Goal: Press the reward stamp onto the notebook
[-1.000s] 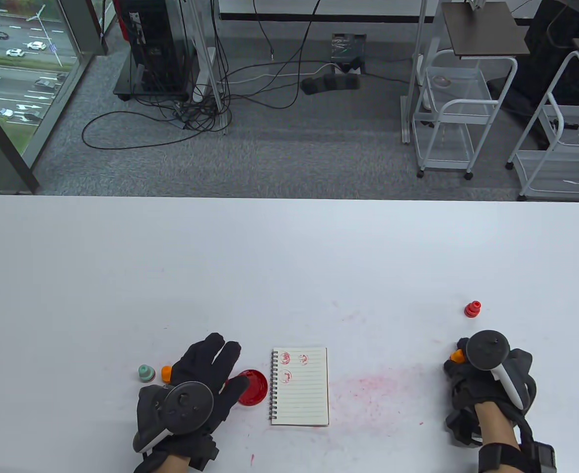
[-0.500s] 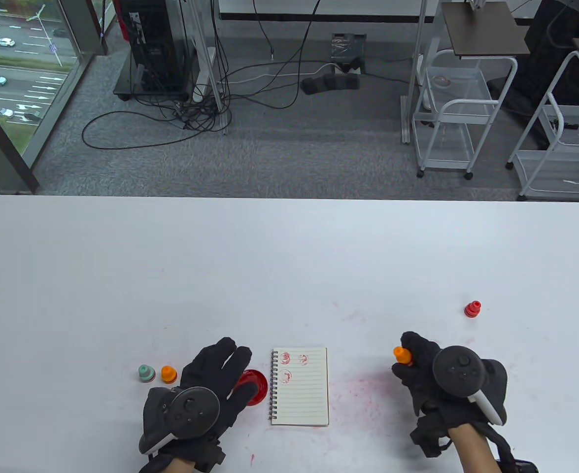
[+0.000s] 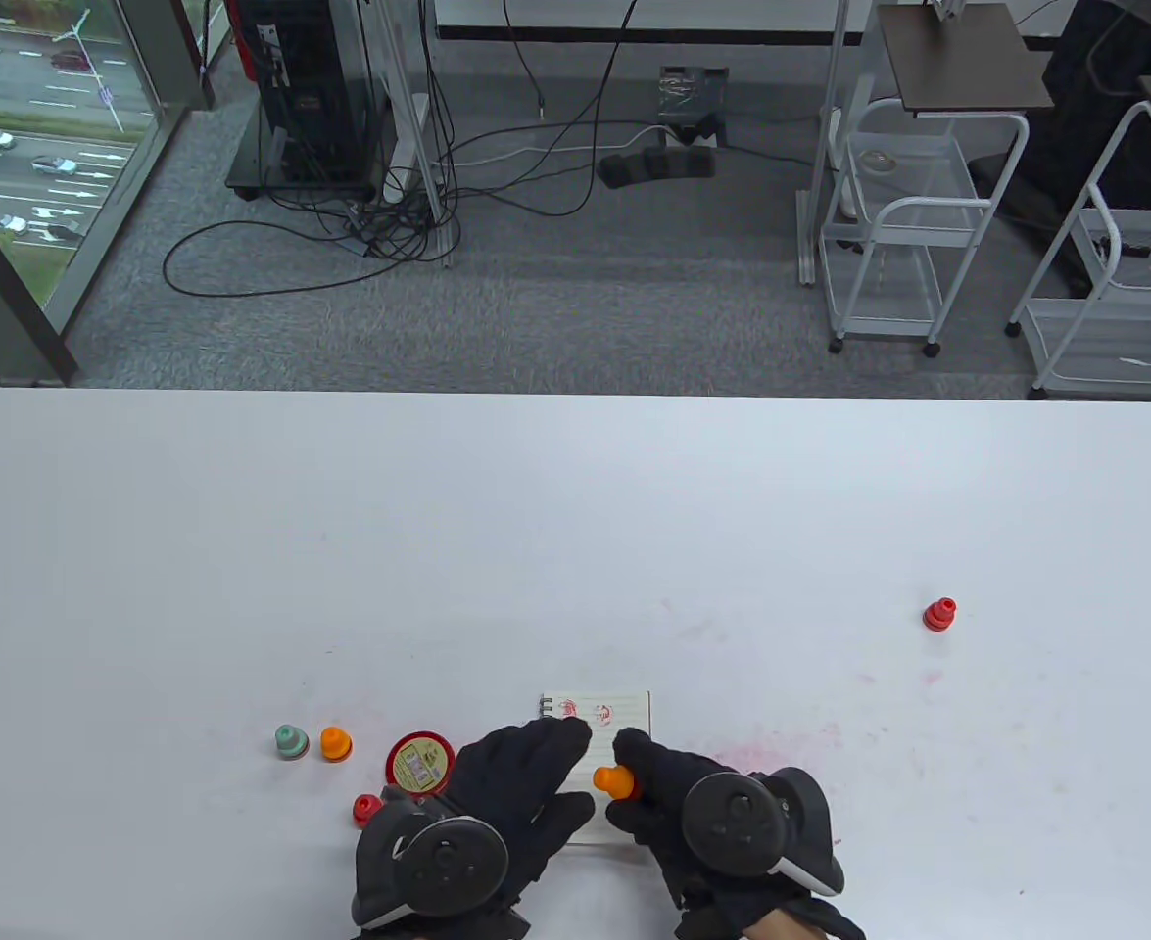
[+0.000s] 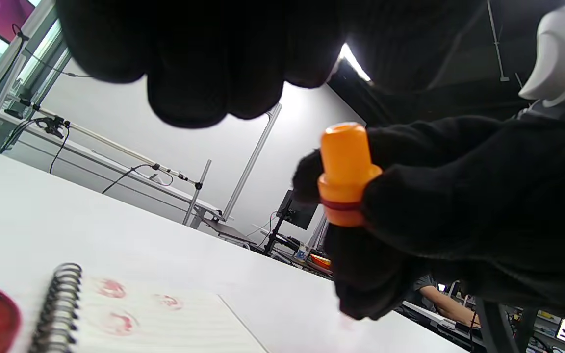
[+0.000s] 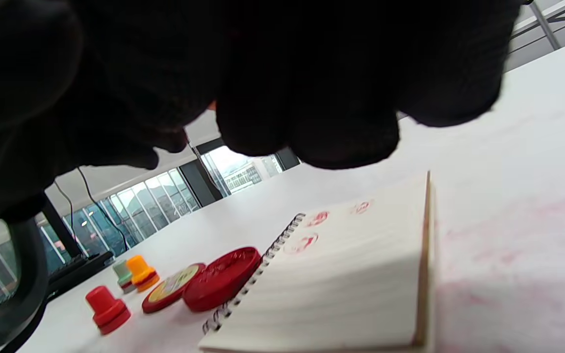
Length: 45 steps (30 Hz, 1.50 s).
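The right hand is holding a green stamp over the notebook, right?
Not quite. The stamp in the right hand is orange, not green; the left wrist view shows its fingers wrapped round it. It is over the notebook, as you said.

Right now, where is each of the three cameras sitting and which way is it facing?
Table view: high above, looking down at the table and floor beyond; both gloved hands, left hand and right hand, over the notebook.
Left wrist view: low beside the left hand, facing across the notebook to the right hand pinching the orange stamp; left fingers along the top.
Right wrist view: low under the right hand, facing left across the notebook to the ink pad; right fingers along the top.
Shared: all three show the notebook's red marks.
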Motion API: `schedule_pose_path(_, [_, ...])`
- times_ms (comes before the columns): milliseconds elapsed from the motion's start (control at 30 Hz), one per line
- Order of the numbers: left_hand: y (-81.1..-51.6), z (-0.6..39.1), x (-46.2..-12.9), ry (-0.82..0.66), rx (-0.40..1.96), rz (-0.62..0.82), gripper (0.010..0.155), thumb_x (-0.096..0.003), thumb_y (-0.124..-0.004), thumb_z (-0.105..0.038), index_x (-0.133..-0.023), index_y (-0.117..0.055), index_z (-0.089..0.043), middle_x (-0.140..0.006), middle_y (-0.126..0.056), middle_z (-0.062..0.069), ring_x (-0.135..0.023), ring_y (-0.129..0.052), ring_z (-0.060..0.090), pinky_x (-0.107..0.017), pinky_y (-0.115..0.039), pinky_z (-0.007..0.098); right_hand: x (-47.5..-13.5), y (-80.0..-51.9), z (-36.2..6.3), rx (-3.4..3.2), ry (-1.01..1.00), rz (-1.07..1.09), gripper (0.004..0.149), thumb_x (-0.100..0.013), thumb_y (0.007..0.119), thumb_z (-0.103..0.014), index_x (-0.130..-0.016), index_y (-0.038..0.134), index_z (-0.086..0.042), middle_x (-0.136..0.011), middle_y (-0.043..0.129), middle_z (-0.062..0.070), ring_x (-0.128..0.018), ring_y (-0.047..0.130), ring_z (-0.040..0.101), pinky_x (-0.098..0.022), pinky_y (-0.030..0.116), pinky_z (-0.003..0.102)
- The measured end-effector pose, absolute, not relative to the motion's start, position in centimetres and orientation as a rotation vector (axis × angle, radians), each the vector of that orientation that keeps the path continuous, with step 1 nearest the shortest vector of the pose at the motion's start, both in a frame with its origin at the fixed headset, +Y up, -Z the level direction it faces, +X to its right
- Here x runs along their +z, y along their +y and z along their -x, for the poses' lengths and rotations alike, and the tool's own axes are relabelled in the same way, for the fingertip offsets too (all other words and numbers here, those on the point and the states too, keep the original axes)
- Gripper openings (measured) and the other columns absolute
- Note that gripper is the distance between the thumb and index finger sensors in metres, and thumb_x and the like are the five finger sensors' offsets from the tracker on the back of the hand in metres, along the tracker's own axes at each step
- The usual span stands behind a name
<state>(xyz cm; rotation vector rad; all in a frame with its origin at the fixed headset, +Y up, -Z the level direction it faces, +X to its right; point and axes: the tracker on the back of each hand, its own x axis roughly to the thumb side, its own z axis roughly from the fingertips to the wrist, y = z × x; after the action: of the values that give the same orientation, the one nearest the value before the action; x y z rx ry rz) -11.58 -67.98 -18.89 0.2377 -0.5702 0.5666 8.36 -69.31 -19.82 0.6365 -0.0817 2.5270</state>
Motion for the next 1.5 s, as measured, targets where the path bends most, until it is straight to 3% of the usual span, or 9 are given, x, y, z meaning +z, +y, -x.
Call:
schedule_pose_path(333, [-68.7,10.7,-19.2,-0.545,0.653,-0.169,0.051,-0.0468,-0.082,-0.038,-0.093,-0.080,-0.016,-0.083,-0.095,0.012,-0.063,-0.103,0.027,-0.052,-0.088,0.047,-19.4,-69.8,-7.9,2.462,-0.062,-0.626,0.066,-0.039,0.086,-0.034,-0.093,0.067,-0.001,-0.070,0.098,0.009,-0.059,0.104,0.034,-0.045,0.088,0.053])
schedule_pose_path(1500, [-68.4,12.0,-19.8,-0.564,0.685,-0.172,0.049,-0.0477,-0.081,-0.036,-0.093,-0.081,-0.017,-0.084,-0.094,0.012,-0.065,-0.101,0.028,-0.055,-0.086,0.048,-19.5,-70.4,-9.5,2.445,0.023,-0.603,0.063,-0.041,0.085,-0.034,-0.095,0.067,-0.007,-0.076,0.095,0.009,-0.065,0.099,0.036,-0.049,0.085,0.056])
